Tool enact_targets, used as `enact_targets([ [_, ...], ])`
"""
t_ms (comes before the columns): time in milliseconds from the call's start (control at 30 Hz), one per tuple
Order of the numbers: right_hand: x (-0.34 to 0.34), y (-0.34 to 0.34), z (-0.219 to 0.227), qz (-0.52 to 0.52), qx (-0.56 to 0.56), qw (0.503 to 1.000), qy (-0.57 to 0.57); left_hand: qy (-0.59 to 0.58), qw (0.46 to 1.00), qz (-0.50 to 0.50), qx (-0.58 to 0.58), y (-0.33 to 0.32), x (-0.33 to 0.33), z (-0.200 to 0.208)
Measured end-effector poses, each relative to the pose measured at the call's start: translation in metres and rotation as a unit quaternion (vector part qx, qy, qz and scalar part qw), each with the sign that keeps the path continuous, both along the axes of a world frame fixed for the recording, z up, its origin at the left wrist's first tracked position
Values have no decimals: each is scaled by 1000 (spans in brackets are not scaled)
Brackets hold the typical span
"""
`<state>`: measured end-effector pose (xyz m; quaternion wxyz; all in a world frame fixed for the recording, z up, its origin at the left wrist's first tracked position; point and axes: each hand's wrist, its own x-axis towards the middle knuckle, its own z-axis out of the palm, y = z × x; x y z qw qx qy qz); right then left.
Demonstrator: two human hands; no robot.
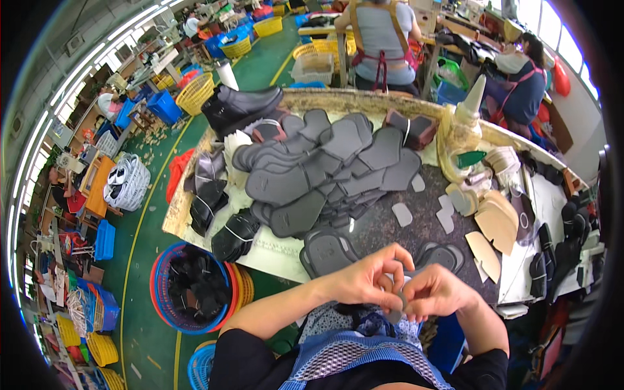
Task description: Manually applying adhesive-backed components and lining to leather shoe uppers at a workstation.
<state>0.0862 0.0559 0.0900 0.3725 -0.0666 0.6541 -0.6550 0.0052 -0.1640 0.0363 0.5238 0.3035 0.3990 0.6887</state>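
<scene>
At the near edge of the pale, worn worktop, the left hand and right hand are pinching one small, flat grey piece, each grip clamped on it. Dark speckled slab is lying partly open beyond, bordered by dark-grey flat soles too overlapped to count; two small sole stacks are sitting nearer, and one white cone-tipped bottle is standing far right.

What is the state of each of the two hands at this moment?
Left hand: closed, fingers pinching a small grey piece.
Right hand: closed, thumb and fingers pinching the same piece.
</scene>
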Motion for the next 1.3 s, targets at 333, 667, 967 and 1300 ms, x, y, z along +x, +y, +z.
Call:
enact_targets([
  [333, 89, 15, -78, -352, -209, 910, 72, 651, 662, 295, 225, -3, 70, 20],
  [667, 127, 50, -76, -160, 441, 883, -21, -44, 910, 405, -73, -106, 72, -37],
  [967, -84, -111, -65, -116, 171, 974, 89, 50, 826, 543, -144, -103, 15, -65],
  [1300, -111, -119, -102, -127, 269, 933, 204, 170, 784, 542, -250, -94, -18, -82],
])
